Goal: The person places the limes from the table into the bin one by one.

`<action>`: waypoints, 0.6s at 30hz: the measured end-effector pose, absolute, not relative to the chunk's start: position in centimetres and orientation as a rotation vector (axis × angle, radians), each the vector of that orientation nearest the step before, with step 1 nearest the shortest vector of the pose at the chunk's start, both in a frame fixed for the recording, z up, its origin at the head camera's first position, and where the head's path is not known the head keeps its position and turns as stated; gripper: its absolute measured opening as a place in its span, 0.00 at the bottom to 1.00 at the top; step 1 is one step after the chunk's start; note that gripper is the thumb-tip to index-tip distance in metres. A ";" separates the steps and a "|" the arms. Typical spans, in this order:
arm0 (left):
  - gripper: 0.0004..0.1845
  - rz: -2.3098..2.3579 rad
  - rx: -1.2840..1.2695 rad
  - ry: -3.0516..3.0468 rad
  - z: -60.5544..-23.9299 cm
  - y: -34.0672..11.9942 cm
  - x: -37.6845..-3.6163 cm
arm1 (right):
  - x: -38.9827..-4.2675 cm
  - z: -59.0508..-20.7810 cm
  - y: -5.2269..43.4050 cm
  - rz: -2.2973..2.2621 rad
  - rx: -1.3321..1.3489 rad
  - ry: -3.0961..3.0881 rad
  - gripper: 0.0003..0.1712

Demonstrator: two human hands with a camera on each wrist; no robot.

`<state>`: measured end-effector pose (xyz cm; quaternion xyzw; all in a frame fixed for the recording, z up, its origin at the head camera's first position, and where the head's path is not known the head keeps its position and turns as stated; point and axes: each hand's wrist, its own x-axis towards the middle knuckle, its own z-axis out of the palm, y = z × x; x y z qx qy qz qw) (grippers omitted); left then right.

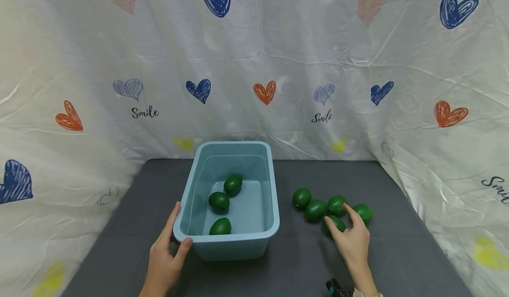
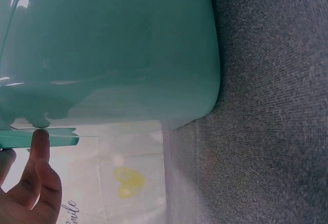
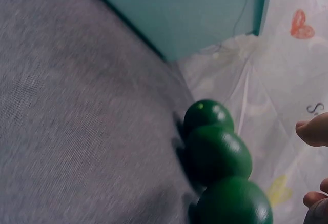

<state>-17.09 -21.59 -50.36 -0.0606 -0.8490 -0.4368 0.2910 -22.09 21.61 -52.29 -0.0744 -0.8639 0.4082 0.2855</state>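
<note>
A light blue plastic bin (image 1: 226, 238) holds 3 glossy green limes, one of them a lime (image 1: 218, 202) near its left wall. My left hand (image 1: 164, 259) grips the bin's near left corner, thumb at the front rim and fingers along the left side. In the left wrist view, a fingertip (image 2: 40, 139) touches the rim. To the right of the bin, my right hand (image 1: 353, 239) reaches over a group of limes, thumb and index finger spread around a lime (image 1: 335, 226). The right wrist view shows a gap between the hand and the limes (image 3: 218, 155).
Other loose limes, such as the lime (image 1: 302, 198) at the group's left end, lie close together on the dark grey tabletop (image 1: 294, 266). A white curtain (image 1: 238, 36) printed with hearts hangs behind and along both sides.
</note>
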 end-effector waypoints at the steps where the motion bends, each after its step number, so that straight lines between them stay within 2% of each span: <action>1: 0.46 -1.164 -0.164 -2.264 -50.4 -21.6 -17.1 | -22.1 -52.5 21.7 1.081 -0.213 -2.315 0.38; 18: 0.46 -1.169 -0.114 -2.295 -50.5 -21.7 -17.0 | -21.2 -54.9 22.1 1.116 -0.296 -2.405 0.40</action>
